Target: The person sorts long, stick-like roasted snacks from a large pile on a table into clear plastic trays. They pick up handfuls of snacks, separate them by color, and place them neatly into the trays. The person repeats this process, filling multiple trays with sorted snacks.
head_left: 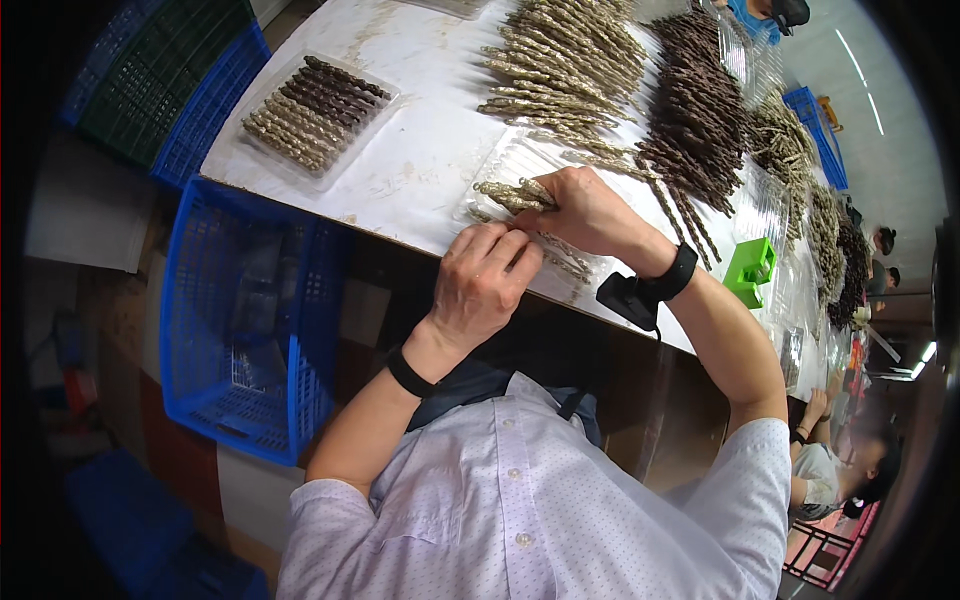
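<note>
- My right hand (590, 212) has its fingers pinching a few pale twisted sticks (508, 193), over the clear tray (515, 152) at the near edge of the bench (430, 135).
- My left hand (485, 280) is bent at the tray's near side; I cannot tell if its fingers pinch something, because its knuckles hide this.
- If my right fingers loosen unevenly, I think the sticks could roll crosswise in the tray.
- The tray lies so near the edge that a pull from my left hand could tip it over.
- My right wrist's dark device (630, 298) could catch the loose dark sticks (690, 222) beside it, if I swing the arm outward.
</note>
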A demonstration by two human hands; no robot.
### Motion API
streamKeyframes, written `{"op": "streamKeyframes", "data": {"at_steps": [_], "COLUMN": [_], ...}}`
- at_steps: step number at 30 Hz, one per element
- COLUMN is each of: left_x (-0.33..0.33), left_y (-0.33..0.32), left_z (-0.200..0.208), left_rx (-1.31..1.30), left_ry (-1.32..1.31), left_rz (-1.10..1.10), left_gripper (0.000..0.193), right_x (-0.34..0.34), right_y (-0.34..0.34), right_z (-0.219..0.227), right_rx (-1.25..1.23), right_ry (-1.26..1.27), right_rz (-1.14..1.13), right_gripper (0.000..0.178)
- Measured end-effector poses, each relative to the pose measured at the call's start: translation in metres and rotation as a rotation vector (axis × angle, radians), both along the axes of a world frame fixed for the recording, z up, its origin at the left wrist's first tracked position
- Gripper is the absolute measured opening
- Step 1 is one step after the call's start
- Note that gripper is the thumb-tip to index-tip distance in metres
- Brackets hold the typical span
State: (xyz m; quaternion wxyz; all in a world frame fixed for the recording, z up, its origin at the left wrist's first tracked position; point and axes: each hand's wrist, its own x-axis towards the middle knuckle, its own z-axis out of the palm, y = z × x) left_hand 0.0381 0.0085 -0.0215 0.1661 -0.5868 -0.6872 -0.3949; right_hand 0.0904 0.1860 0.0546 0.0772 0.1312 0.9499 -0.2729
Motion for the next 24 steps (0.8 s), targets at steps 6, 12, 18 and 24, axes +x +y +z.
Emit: {"op": "streamKeyframes", "data": {"at_steps": [6,12,18,24], "left_x": [0.0,0.0,-0.002,-0.003], "left_y": [-0.002,0.0,0.001,0.001], "left_z": [0.002,0.001,0.004,0.006], "left_rx": [-0.029,-0.009,-0.054,-0.056], "left_ry": [-0.011,-0.027,-0.048,-0.053], "left_rz": [-0.001,-0.004,-0.019,-0.03], "left_gripper": [0.017,0.018,0.023,0.025], "right_x": [-0.002,-0.002,-0.001,-0.006], "right_y": [-0.002,0.004,0.012,0.009], "right_z": [0.015,0.019,0.036,0.042], "right_rx": [0.014,0.056,-0.089,0.018], "right_ry": [-0.051,-0.033,0.071,0.128], "right_rz": [0.037,-0.029,-0.115,-0.089], "right_gripper": [0.034,0.043,0.041,0.034]}}
